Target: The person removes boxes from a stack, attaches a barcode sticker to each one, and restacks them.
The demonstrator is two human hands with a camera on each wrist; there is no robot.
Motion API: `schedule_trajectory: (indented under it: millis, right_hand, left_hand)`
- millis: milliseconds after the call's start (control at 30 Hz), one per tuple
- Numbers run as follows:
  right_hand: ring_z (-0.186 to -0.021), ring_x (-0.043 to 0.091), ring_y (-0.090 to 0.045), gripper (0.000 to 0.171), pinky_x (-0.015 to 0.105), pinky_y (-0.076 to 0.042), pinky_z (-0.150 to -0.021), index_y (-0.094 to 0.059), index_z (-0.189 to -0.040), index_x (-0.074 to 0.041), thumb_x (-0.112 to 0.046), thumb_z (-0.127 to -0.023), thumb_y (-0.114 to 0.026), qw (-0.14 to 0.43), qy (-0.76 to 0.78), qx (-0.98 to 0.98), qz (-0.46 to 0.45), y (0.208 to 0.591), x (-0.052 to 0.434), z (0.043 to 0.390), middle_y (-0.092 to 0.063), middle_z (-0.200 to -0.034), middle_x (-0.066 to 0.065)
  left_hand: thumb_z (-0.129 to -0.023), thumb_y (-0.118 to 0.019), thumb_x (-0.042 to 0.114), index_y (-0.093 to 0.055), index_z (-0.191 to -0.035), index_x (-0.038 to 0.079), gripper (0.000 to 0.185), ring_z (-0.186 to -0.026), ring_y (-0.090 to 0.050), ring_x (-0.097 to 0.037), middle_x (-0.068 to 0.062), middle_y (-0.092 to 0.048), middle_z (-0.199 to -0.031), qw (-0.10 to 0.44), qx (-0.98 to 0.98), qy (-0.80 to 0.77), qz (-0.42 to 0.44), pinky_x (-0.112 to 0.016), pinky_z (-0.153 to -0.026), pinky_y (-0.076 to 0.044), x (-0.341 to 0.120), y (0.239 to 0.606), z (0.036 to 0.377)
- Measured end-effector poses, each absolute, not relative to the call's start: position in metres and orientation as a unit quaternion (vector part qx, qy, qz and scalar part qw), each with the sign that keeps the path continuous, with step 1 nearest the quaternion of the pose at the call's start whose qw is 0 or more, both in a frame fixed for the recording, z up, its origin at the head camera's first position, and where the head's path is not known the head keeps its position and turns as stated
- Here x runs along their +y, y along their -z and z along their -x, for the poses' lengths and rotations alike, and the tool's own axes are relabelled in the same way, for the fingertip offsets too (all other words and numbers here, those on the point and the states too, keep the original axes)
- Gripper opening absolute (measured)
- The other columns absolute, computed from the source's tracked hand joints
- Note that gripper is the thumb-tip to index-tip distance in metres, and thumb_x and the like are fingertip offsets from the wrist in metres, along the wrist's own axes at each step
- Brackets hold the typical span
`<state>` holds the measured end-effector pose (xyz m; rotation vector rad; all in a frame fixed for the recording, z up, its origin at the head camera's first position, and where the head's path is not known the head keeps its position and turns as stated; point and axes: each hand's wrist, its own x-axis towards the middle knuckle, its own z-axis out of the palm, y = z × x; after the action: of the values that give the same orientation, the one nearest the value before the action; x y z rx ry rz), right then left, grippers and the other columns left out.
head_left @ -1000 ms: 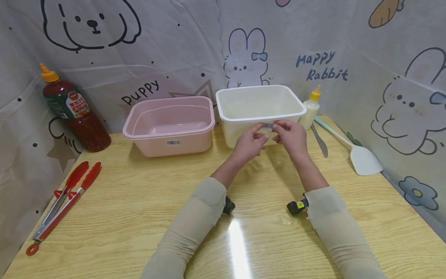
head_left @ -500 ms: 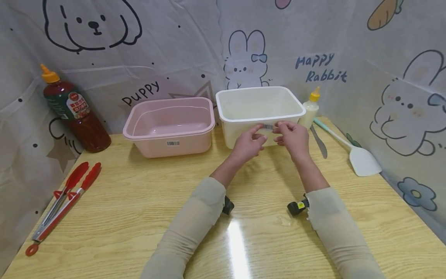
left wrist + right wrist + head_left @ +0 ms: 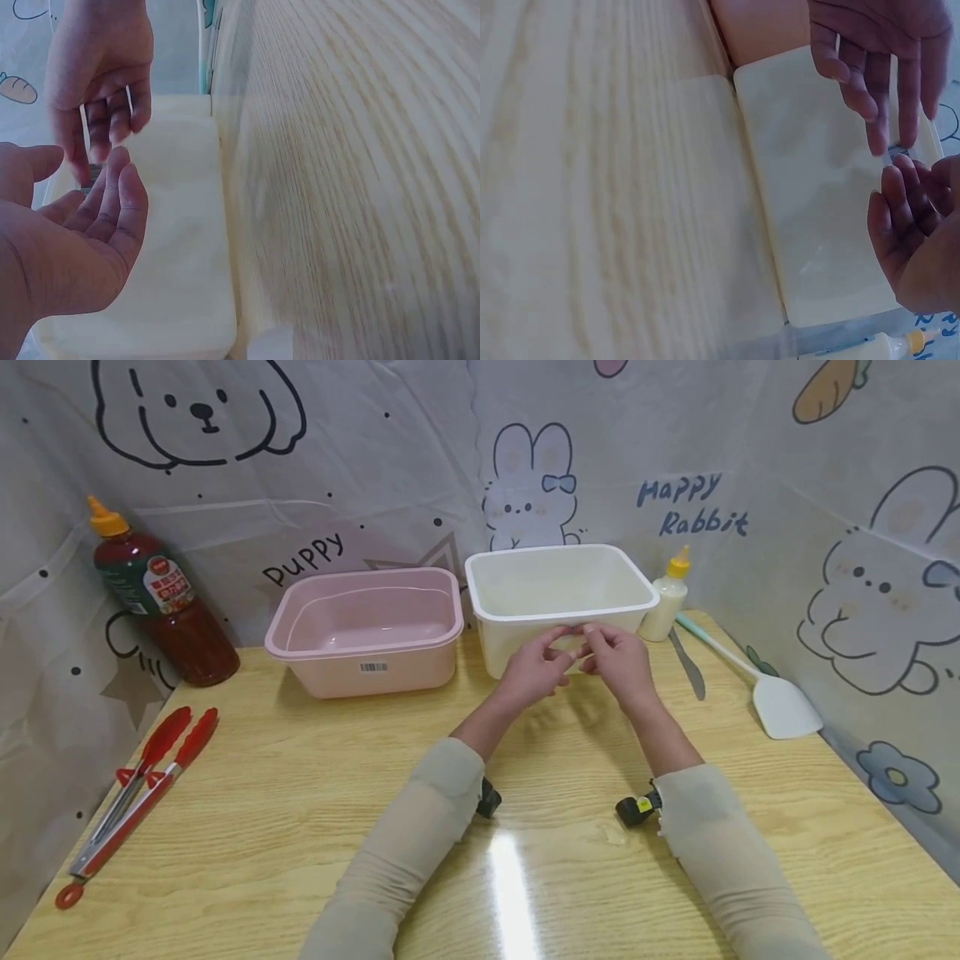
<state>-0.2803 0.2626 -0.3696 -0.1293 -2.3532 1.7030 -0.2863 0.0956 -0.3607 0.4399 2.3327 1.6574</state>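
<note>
Both hands meet at the front wall of a white plastic tub (image 3: 558,612), just under its rim. My right hand (image 3: 592,639) has curled fingers, and its fingertips pinch at a small barcode sticker (image 3: 897,154) on the tub wall (image 3: 810,195). Straight, relaxed fingers of my left hand (image 3: 562,647) touch the wall beside the sticker. In the left wrist view the left palm (image 3: 90,225) lies open below the right hand (image 3: 97,97). In the head view the fingers hide the sticker.
A pink tub (image 3: 360,647) stands left of the white one. A dark sauce bottle (image 3: 161,606) and red tongs (image 3: 135,793) are at the left. A small squeeze bottle (image 3: 667,597), a knife (image 3: 686,662) and a white spatula (image 3: 780,702) lie at the right.
The hands have closed in on each other over the sticker, which showed between the fingers before and is now covered in the head view. Nothing else moved.
</note>
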Motion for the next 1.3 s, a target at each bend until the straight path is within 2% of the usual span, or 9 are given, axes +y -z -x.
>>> schedule_trajectory:
  millis: [233,433,500,733,867,967,1100,1200,1300]
  right_hand:
    - [-0.061,0.009,-0.065,0.043,0.02,-0.058,-0.063,-0.073,-0.118,-0.003,-0.04,-0.104,-0.054,0.155,-0.596,-0.785,0.071,0.369,0.269,0.279,-0.066,-0.072,-0.009]
    - [-0.061,0.008,-0.064,0.042,0.021,-0.059,-0.066,-0.071,-0.123,-0.003,-0.037,-0.104,-0.054,0.12,-0.602,-0.788,0.048,0.373,0.265,0.279,-0.067,-0.075,-0.008]
    - [-0.062,0.008,-0.064,0.042,0.022,-0.059,-0.066,-0.071,-0.123,-0.004,-0.037,-0.105,-0.053,0.117,-0.603,-0.788,0.046,0.373,0.266,0.28,-0.067,-0.075,-0.008]
    - [-0.06,0.008,-0.063,0.049,0.02,-0.058,-0.063,-0.069,-0.122,0.002,-0.04,-0.105,-0.051,0.12,-0.594,-0.793,0.061,0.375,0.275,0.281,-0.067,-0.073,-0.008]
    - [-0.062,0.009,-0.065,0.049,0.021,-0.058,-0.066,-0.07,-0.124,-0.001,-0.041,-0.105,-0.051,0.088,-0.576,-0.811,0.052,0.377,0.272,0.28,-0.069,-0.075,-0.008]
    - [-0.064,0.009,-0.066,0.048,0.022,-0.059,-0.067,-0.069,-0.127,-0.004,-0.043,-0.105,-0.052,0.085,-0.572,-0.815,0.042,0.376,0.269,0.278,-0.069,-0.077,-0.008]
    - [-0.065,0.01,-0.066,0.046,0.022,-0.058,-0.067,-0.069,-0.127,-0.007,-0.044,-0.104,-0.052,0.107,-0.581,-0.806,0.033,0.37,0.269,0.277,-0.069,-0.077,-0.007]
    - [-0.063,0.011,-0.065,0.047,0.023,-0.058,-0.066,-0.07,-0.126,-0.006,-0.043,-0.105,-0.052,0.119,-0.584,-0.802,0.035,0.368,0.271,0.278,-0.069,-0.077,-0.005]
    - [-0.063,0.011,-0.066,0.052,0.023,-0.059,-0.065,-0.069,-0.126,-0.004,-0.047,-0.104,-0.051,0.098,-0.576,-0.811,0.033,0.37,0.271,0.279,-0.069,-0.078,-0.004]
  left_hand:
    - [-0.102,-0.061,0.026,-0.044,-0.154,0.029,0.054,-0.093,-0.074,-0.026,-0.009,-0.072,-0.119,0.121,0.791,-0.579,-0.154,-0.029,-0.066,-0.056,0.093,0.362,0.287]
    - [-0.103,-0.061,0.025,-0.043,-0.154,0.03,0.055,-0.086,-0.072,-0.024,-0.014,-0.073,-0.12,0.128,0.786,-0.582,-0.165,-0.029,-0.064,-0.054,0.097,0.365,0.287]
    - [-0.103,-0.061,0.027,-0.043,-0.154,0.033,0.054,-0.085,-0.072,-0.022,-0.012,-0.073,-0.12,0.132,0.787,-0.581,-0.16,-0.03,-0.066,-0.055,0.097,0.366,0.287]
    - [-0.103,-0.061,0.028,-0.043,-0.154,0.031,0.055,-0.091,-0.073,-0.03,-0.014,-0.071,-0.126,0.139,0.787,-0.583,-0.148,-0.035,-0.069,-0.058,0.095,0.37,0.288]
    - [-0.103,-0.06,0.027,-0.041,-0.155,0.03,0.056,-0.088,-0.072,-0.028,-0.013,-0.071,-0.125,0.157,0.791,-0.572,-0.148,-0.042,-0.076,-0.06,0.097,0.371,0.287]
    - [-0.103,-0.06,0.03,-0.039,-0.156,0.032,0.057,-0.085,-0.071,-0.023,-0.011,-0.071,-0.125,0.166,0.794,-0.564,-0.152,-0.043,-0.078,-0.06,0.098,0.369,0.287]
    - [-0.102,-0.061,0.03,-0.041,-0.155,0.035,0.057,-0.082,-0.07,-0.02,-0.009,-0.072,-0.123,0.147,0.796,-0.568,-0.147,-0.034,-0.07,-0.058,0.097,0.365,0.287]
    - [-0.102,-0.062,0.027,-0.042,-0.155,0.033,0.056,-0.084,-0.072,-0.025,-0.013,-0.072,-0.123,0.136,0.791,-0.578,-0.148,-0.03,-0.064,-0.055,0.095,0.365,0.287]
    - [-0.103,-0.061,0.024,-0.041,-0.156,0.029,0.057,-0.088,-0.072,-0.033,-0.018,-0.07,-0.125,0.145,0.788,-0.578,-0.153,-0.029,-0.06,-0.053,0.095,0.368,0.286]
